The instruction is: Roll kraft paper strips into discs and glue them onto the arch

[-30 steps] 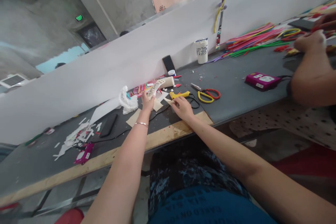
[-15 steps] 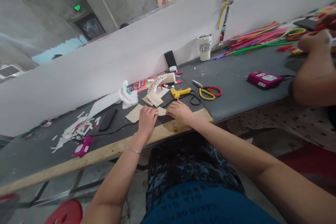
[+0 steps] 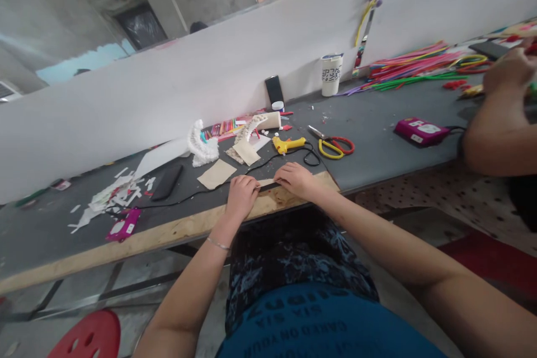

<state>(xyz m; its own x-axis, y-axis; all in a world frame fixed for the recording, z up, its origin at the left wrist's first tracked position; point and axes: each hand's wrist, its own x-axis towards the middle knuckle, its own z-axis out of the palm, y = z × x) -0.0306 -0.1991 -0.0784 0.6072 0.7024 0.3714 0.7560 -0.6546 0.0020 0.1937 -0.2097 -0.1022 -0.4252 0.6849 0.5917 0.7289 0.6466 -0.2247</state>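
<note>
A narrow strip of tan paper point(image 3: 265, 183) stretches between my hands at the table's front edge. My left hand point(image 3: 243, 193) pinches its left end, and my right hand point(image 3: 296, 179) grips the right end with bent fingers. Left of it a flat tan paper piece point(image 3: 217, 174) lies on the dark tabletop. Behind, a smaller tan piece point(image 3: 246, 152) rests against a white beaded-looking curved piece point(image 3: 250, 127). A yellow glue gun point(image 3: 288, 145) with a black cord lies just beyond my right hand.
Scissors point(image 3: 331, 144) with red and yellow handles lie to the right. Further off are a magenta box point(image 3: 422, 131), a white cup point(image 3: 331, 75) and colourful pipe cleaners point(image 3: 415, 67). Paper scraps point(image 3: 115, 196) and a black phone-like object point(image 3: 167, 183) are at left. Another person's hand point(image 3: 507, 70) works at far right.
The tan paper between my hands now shows as a narrower strip, nearer the table edge. My left hand has shifted slightly right and towards me, away from the flat tan piece.
</note>
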